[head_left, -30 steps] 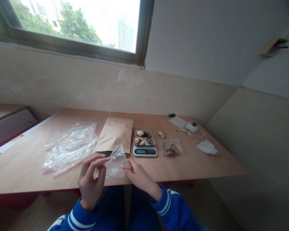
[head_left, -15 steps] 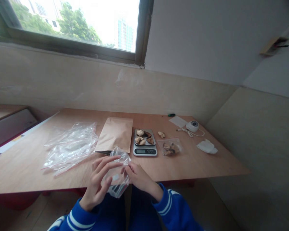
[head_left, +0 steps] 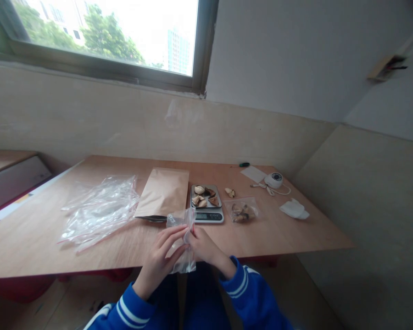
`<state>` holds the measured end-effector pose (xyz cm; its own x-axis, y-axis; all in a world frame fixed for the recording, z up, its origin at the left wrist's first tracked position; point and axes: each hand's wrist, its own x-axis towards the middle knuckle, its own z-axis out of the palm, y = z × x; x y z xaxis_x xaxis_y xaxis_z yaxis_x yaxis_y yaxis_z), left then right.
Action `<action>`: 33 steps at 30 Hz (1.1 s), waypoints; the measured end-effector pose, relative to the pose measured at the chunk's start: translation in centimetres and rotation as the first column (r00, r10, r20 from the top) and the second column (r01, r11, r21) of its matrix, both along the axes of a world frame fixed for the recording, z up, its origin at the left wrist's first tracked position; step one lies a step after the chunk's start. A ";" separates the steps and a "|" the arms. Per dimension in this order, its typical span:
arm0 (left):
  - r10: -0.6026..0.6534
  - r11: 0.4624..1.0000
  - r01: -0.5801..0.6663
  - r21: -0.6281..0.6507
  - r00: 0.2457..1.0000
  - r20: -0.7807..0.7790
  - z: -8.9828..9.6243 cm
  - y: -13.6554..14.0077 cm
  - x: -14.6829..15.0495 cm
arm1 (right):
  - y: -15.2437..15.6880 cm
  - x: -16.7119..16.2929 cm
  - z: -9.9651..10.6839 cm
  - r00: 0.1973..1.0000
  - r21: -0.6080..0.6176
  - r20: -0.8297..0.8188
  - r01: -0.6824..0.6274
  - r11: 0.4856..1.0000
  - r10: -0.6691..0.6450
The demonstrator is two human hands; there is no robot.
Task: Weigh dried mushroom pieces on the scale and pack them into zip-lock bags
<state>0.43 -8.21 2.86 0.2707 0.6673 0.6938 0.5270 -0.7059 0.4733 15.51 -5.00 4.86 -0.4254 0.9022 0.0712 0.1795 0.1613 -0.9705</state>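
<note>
A clear zip bag (head_left: 186, 262) with a red seal line is between my hands, over the table's front edge. My left hand (head_left: 164, 254) has its fingers closed on the bag's left side near the top. The right hand (head_left: 203, 246) pinches the same bag along its red line. Just beyond stands a digital kitchen scale (head_left: 216, 216), its display partly covered by the bag. Several dried mushroom pieces (head_left: 200, 201) lie on its plate. Left of the scale lies a brown kraft paper pouch (head_left: 165, 190), its dark mouth towards me.
Flat clear zip bags (head_left: 99, 211) are heaped at left. Right of the scale lie a filled mushroom bag (head_left: 243, 211) and loose mushroom pieces (head_left: 230, 192). Farther right are a white round device (head_left: 274, 180) with a cable, crumpled white paper (head_left: 294, 209) and a green-handled screwdriver (head_left: 244, 164).
My left hand has moved right and closed its fingers on the clear bag. The bag has shifted right and now overlaps the scale's display. The things on the table have stayed put.
</note>
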 end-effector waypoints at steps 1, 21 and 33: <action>0.008 1.000 -0.008 0.002 0.999 0.034 -0.2 0.1 0.1 | 0.1 0.2 0.1 1.000 -0.005 0.013 -0.020 1.000 0.020; 0.388 0.917 -0.291 -0.273 0.810 0.440 0.4 3.0 2.9 | 10.0 8.0 -5.1 0.552 0.670 0.201 0.525 0.525 -0.809; 0.402 0.907 -0.276 -0.318 0.795 0.454 -0.5 3.1 3.7 | 9.6 8.1 -3.0 0.678 0.525 0.163 0.556 0.645 -0.717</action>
